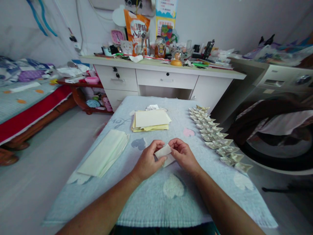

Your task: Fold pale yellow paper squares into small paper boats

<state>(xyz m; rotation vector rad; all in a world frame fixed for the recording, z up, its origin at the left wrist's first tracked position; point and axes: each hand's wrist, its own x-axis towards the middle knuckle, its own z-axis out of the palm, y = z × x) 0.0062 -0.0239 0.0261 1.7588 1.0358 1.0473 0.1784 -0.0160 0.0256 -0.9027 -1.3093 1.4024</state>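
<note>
Just above the middle of the cloth-covered table [146, 202], a small folded piece of cream paper [163, 151] is pinched between both hands. My left hand [151, 159] grips its left side, with the thumb across the front. My right hand [183, 154] pinches its upper right corner, fingers curled. Beyond the hands lies a stack of cream and yellow paper sheets [153, 118]. A pile of long pale green paper [105, 152] rests to the left. Along the right edge stand rows of folded paper boats [215, 135], pointed at their ends.
A white desk [166, 79] stands against the far wall, crowded with jars, an orange bag [137, 31] and small items. A bed [29, 94] is at the left. A washing machine [276, 88] with dark cloth hanging from its door stands at the right.
</note>
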